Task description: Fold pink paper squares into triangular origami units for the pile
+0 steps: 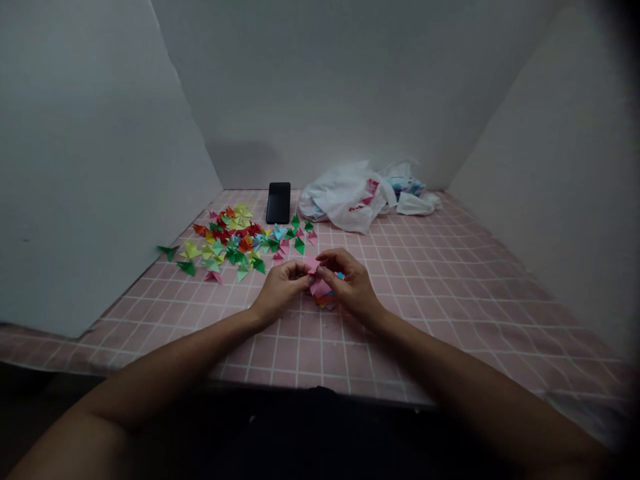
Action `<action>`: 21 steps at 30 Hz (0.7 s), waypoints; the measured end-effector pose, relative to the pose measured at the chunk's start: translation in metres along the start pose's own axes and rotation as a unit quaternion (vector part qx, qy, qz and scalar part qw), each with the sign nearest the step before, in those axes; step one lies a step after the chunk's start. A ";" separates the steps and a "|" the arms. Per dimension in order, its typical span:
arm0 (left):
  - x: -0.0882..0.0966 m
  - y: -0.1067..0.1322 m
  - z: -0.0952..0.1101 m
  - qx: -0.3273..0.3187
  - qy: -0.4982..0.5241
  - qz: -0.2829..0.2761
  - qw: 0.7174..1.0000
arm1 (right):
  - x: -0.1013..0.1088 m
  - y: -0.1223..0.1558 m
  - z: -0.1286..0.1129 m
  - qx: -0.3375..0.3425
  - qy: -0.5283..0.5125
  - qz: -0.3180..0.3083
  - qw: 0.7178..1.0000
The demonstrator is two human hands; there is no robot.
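My left hand (283,287) and my right hand (350,280) meet over the middle of the pink checked table (440,280). Both pinch a small pink piece of paper (316,277) between their fingertips. Under my right hand lies a small stack of coloured paper squares (327,300), partly hidden by the fingers. A spread of several folded paper triangles (235,243) in red, green, yellow, blue and pink lies to the left and behind my hands.
A black phone (279,202) lies flat at the back of the table. Beside it, to the right, sit crumpled white plastic bags (353,197). White panels (90,167) wall the table on the left, back and right. One green triangle (169,251) lies by the left panel.
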State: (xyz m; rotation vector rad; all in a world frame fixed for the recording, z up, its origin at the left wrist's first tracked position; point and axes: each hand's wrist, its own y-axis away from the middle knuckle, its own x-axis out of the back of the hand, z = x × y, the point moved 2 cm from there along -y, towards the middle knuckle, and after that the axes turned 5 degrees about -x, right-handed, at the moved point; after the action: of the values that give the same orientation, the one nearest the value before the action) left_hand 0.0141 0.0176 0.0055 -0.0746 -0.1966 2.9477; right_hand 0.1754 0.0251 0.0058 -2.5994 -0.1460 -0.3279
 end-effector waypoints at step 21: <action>0.007 0.012 0.017 -0.010 -0.164 -0.069 0.984 | -0.004 -0.002 -0.006 -0.105 -0.129 -0.194 0.967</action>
State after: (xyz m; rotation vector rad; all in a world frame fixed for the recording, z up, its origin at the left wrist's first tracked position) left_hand 0.0044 0.0050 0.0201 0.4078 -0.2650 2.7997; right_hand 0.1701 0.0232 0.0108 -2.8040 -0.7547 -0.1410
